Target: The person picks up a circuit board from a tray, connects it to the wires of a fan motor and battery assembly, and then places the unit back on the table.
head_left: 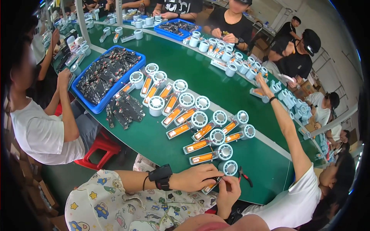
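Note:
At the table's near edge, both my hands work on a light-blue handheld fan body [230,168] with a round, slatted head. My left hand [198,178], with dark straps on its wrist, lies over its handle, fingers closed on it. My right hand [229,190] is closed in a pinch beside the handle; what lies between its fingertips is too small to make out. A small dark part [217,179] shows between my two hands at the handle. Just right of the fan head lie pliers [245,178] with red and black grips.
Several similar fan bodies with orange batteries [198,145] lie in rows ahead on the green table [162,133]. A blue tray [142,58] of dark circuit boards stands at the left, with a loose pile [125,109] beside it. A co-worker's arm [287,123] reaches across at the right.

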The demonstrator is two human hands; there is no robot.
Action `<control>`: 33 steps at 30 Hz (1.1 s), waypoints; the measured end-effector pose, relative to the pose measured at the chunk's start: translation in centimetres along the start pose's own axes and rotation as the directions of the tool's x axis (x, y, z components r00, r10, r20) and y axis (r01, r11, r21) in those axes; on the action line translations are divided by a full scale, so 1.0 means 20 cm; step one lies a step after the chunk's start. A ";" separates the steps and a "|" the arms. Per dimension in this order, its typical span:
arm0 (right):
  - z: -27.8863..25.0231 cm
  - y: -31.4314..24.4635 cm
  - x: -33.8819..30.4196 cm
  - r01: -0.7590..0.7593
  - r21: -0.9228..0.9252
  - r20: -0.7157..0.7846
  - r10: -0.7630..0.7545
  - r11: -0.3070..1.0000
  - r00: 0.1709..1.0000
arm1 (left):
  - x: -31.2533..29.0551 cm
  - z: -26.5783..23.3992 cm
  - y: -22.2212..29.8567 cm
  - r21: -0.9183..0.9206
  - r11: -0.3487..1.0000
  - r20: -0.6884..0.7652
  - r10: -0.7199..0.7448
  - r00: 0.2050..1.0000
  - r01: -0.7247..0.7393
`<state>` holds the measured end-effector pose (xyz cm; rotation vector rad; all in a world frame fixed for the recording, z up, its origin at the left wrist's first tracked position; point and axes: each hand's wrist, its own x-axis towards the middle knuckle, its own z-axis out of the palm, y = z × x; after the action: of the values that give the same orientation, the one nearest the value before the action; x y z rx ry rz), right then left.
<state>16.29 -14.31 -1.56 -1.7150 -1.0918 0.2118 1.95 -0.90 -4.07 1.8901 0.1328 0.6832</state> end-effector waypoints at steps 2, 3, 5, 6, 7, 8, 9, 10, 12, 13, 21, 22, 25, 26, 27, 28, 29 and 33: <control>0.00 0.01 0.01 0.020 -0.025 -0.001 -0.020 0.999 1.000 | 0.01 0.00 -0.01 0.000 1.000 0.009 0.006 1.000 -0.006; 0.00 0.03 0.03 0.051 -0.048 -0.004 -0.052 0.998 0.999 | 0.02 0.00 -0.02 0.026 1.000 0.013 0.016 1.000 -0.016; 0.00 0.04 0.02 0.071 -0.073 -0.007 -0.072 0.995 0.997 | 0.03 0.00 -0.03 0.077 0.996 0.022 0.035 0.999 -0.037; 0.00 0.03 0.02 0.034 -0.038 0.002 -0.034 0.999 0.999 | 0.04 -0.01 -0.02 0.070 0.997 0.028 0.028 0.999 -0.030; -0.01 0.03 0.00 -0.003 -0.005 0.012 0.003 1.000 1.000 | 0.04 -0.02 -0.01 0.075 0.997 0.038 0.031 0.999 -0.033; -0.02 0.03 -0.01 -0.041 0.028 0.023 0.040 0.999 0.999 | 0.05 -0.03 0.00 0.079 0.996 0.048 0.033 0.998 -0.037; -0.02 0.04 -0.01 -0.051 0.026 0.022 0.051 0.998 0.998 | 0.05 -0.03 0.00 0.084 0.996 0.058 0.035 0.998 -0.040; -0.01 0.05 -0.01 -0.057 0.060 0.019 0.056 0.997 0.998 | 0.05 -0.02 0.00 0.079 0.996 0.064 0.030 0.998 -0.035; -0.01 0.07 0.00 -0.058 0.130 0.010 0.057 0.990 0.998 | 0.05 -0.02 0.00 0.073 0.997 0.058 0.023 0.998 -0.027; -0.01 0.07 0.00 -0.058 0.130 0.006 0.058 0.990 0.998 | 0.06 -0.02 -0.01 0.072 0.997 0.053 0.023 0.998 -0.027; -0.05 0.07 0.01 -0.360 0.468 0.132 0.339 0.807 0.932 | 0.06 -0.02 0.01 0.080 0.997 0.097 -0.009 0.995 0.001; -0.06 0.08 0.02 -0.386 0.493 0.154 0.359 0.779 0.921 | 0.07 -0.02 0.01 0.080 0.997 0.101 -0.011 0.995 0.003; -0.07 0.09 0.04 -0.438 0.538 0.206 0.391 0.720 0.897 | 0.07 -0.03 -0.01 0.122 0.992 0.079 0.034 0.996 -0.043; -0.07 0.09 0.05 -0.440 0.536 0.209 0.392 0.720 0.896 | 0.07 -0.03 -0.02 0.125 0.991 0.077 0.034 0.996 -0.044; -0.08 0.09 0.05 -0.444 0.534 0.214 0.393 0.720 0.895 | 0.07 -0.03 -0.01 0.115 0.993 0.078 0.026 0.997 -0.035; -0.08 0.09 0.05 -0.445 0.531 0.219 0.391 0.721 0.894 | 0.06 -0.02 -0.01 0.106 0.994 0.079 0.019 0.997 -0.028; -0.08 0.09 0.05 -0.441 0.531 0.223 0.383 0.723 0.897 | 0.06 -0.02 -0.01 0.097 0.995 0.078 0.014 0.997 -0.022; -0.09 0.11 0.08 -0.436 0.544 0.251 0.357 0.716 0.900 | 0.07 -0.02 -0.01 0.113 0.992 0.069 0.041 0.997 -0.048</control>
<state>19.46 -14.43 -2.03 -1.3427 -0.6202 0.8625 2.81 0.07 -3.51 2.0288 0.0895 0.6540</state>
